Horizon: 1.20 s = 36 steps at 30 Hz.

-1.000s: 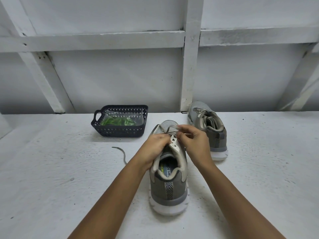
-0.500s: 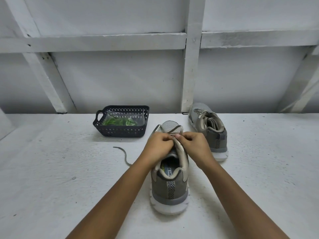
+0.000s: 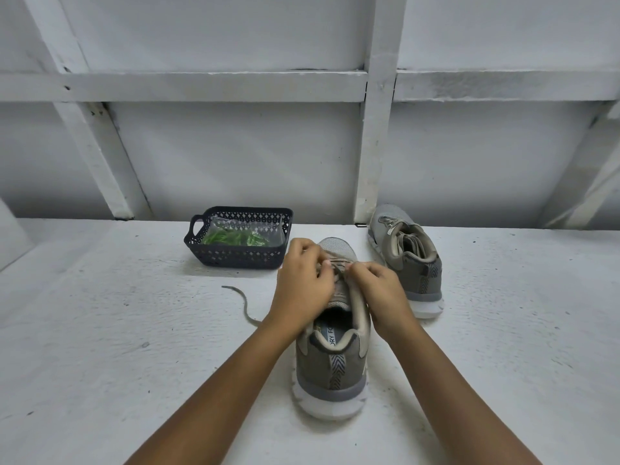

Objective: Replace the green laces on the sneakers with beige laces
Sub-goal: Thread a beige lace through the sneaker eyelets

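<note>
Grey sneaker (image 3: 332, 364) heel toward camera; left hand (image 3: 302, 286), right hand (image 3: 379, 293) curled over eyelets, both pinching beige lace (image 3: 337, 262).

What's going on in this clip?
A person is lacing the near sneaker, which stands heel toward the camera on the white table. The left hand and right hand each pinch the lace at its front eyelets. A loose lace end trails on the table to the left. The far sneaker already has beige laces, and green laces sit bagged in the dark basket.
</note>
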### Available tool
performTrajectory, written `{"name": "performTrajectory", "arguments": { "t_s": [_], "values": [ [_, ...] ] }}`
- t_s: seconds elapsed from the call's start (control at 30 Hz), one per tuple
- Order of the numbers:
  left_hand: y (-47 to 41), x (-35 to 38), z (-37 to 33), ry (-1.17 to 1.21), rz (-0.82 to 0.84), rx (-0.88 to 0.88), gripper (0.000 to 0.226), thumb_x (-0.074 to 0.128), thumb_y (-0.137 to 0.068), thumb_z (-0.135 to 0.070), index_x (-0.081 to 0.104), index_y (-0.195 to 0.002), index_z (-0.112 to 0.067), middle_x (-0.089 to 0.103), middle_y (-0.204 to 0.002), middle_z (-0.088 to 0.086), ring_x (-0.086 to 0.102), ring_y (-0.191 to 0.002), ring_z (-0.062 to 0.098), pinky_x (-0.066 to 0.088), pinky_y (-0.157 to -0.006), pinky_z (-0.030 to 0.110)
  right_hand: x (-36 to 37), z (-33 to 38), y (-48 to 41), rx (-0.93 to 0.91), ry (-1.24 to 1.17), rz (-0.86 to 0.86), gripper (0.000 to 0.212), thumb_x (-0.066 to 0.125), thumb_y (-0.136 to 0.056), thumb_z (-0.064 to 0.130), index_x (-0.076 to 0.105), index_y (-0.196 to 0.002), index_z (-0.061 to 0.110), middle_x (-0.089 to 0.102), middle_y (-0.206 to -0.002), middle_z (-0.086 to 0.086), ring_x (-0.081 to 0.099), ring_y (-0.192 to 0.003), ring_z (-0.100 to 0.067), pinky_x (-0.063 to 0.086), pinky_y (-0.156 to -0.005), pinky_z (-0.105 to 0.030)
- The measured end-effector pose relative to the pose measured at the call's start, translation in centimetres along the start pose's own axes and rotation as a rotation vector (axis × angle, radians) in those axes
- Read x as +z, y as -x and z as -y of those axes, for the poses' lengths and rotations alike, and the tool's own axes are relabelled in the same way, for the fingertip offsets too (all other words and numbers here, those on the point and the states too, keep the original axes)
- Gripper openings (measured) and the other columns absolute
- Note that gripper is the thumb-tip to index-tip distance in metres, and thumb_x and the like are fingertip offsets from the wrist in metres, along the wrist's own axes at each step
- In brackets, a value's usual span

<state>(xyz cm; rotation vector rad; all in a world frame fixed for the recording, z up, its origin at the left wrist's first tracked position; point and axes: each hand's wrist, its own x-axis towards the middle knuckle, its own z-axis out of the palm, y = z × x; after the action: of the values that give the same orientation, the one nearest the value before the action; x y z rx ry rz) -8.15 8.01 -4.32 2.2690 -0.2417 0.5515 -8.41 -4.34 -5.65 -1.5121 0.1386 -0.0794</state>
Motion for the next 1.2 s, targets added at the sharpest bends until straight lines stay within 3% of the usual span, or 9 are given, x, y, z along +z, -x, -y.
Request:
{"name": "performTrajectory", "arguments": {
  "t_s": [0.1, 0.17, 0.27, 0.4, 0.6, 0.7, 0.83, 1.07, 1.2],
  "values": [
    [-1.0, -2.0, -0.2, 0.515, -0.043, -0.292, 0.016, 0.043, -0.098, -0.008, 0.049, -0.084, -0.012, 0.060, -0.090, -0.002, 0.058, -0.082, 0.012, 0.047, -0.071, 0.010, 0.0, -0.1, -0.3, 0.056, -0.038, -0.017, 0.012, 0.058, -0.086, 0.010, 0.054, -0.075, 0.005, 0.047, -0.069, -0.010, 0.045, -0.067, -0.021, 0.037, -0.058, -0.028],
    [-1.5, -3.7, 0.0, 1.000, -0.024, -0.411, 0.023, 0.032, -0.101, -0.007, 0.044, -0.082, -0.010, 0.067, -0.072, 0.002, 0.067, -0.071, 0.019, 0.057, -0.069, 0.024, 0.0, -0.1, -0.5, 0.071, -0.042, -0.015, 0.013, 0.059, -0.085, 0.012, 0.052, -0.075, 0.006, 0.048, -0.070, -0.011, 0.046, -0.067, -0.021, 0.038, -0.059, -0.029],
    [-2.4, -6.2, 1.4, 1.219, -0.115, -0.443, 0.028, 0.027, -0.102, -0.007, 0.040, -0.077, -0.010, 0.049, -0.057, 0.003, 0.051, -0.046, 0.012, 0.052, -0.049, 0.025, 0.0, -0.2, -0.8, 0.082, -0.023, -0.008, 0.014, 0.060, -0.084, 0.013, 0.051, -0.075, 0.008, 0.048, -0.072, -0.012, 0.047, -0.067, -0.022, 0.040, -0.061, -0.032],
    [-3.9, -9.4, 4.2, 0.695, -0.226, -0.536, 0.028, 0.027, -0.100, -0.010, 0.036, -0.074, -0.017, 0.036, -0.062, 0.001, 0.029, -0.040, 0.007, 0.023, -0.036, 0.018, -0.1, -0.3, -0.8, 0.102, -0.078, -0.005, 0.021, 0.060, -0.085, 0.011, 0.047, -0.069, 0.011, 0.046, -0.063, -0.009, 0.047, -0.058, -0.018, 0.040, -0.055, -0.027],
    [-2.7, -8.8, 3.0, -0.388, 0.243, -0.331, 0.024, 0.037, -0.098, -0.024, 0.050, -0.114, -0.012, 0.056, -0.096, 0.004, 0.054, -0.084, 0.018, 0.044, -0.070, 0.033, 0.0, -0.5, -0.8, 0.103, -0.133, -0.006, 0.019, 0.061, -0.084, 0.011, 0.048, -0.070, 0.011, 0.047, -0.064, -0.009, 0.047, -0.060, -0.019, 0.040, -0.057, -0.028],
    [-2.0, -5.7, 1.0, -0.440, 0.275, -0.065, 0.037, 0.041, -0.097, -0.030, 0.047, -0.132, -0.020, 0.042, -0.135, 0.007, 0.038, -0.124, 0.024, 0.037, -0.101, 0.043, 0.0, -0.3, -0.8, 0.110, -0.152, 0.000, 0.015, 0.060, -0.085, 0.010, 0.049, -0.075, 0.009, 0.050, -0.061, -0.007, 0.050, -0.059, -0.018, 0.043, -0.057, -0.027],
    [-1.4, -2.5, -1.2, -0.567, 0.357, 0.116, 0.034, 0.037, -0.098, -0.031, 0.060, -0.120, -0.019, 0.046, -0.128, 0.004, 0.039, -0.119, 0.024, 0.036, -0.096, 0.040, -0.1, -0.2, -0.8, 0.105, -0.161, 0.008, 0.017, 0.059, -0.085, 0.008, 0.049, -0.072, 0.010, 0.048, -0.062, -0.007, 0.048, -0.060, -0.018, 0.040, -0.056, -0.028],
    [-2.3, -2.4, -1.9, -0.537, 0.504, 0.029, 0.034, 0.042, -0.093, -0.043, 0.066, -0.104, -0.022, 0.051, -0.120, 0.007, 0.044, -0.116, 0.029, 0.038, -0.092, 0.039, 0.0, -0.2, -0.7, 0.087, -0.142, 0.013, 0.019, 0.058, -0.086, 0.007, 0.050, -0.069, 0.010, 0.049, -0.055, -0.002, 0.048, -0.050, -0.011, 0.041, -0.048, -0.022],
    [-2.2, -1.6, -1.8, -0.598, 0.507, 0.075, 0.029, 0.045, -0.090, -0.025, 0.063, -0.113, -0.020, 0.047, -0.124, 0.008, 0.040, -0.118, 0.030, 0.035, -0.094, 0.041, 0.3, -0.5, -0.7, 0.070, -0.122, -0.020, 0.016, 0.058, -0.085, 0.008, 0.052, -0.070, 0.011, 0.049, -0.067, -0.010, 0.047, -0.064, -0.019, 0.039, -0.058, -0.027]
  ]
}}
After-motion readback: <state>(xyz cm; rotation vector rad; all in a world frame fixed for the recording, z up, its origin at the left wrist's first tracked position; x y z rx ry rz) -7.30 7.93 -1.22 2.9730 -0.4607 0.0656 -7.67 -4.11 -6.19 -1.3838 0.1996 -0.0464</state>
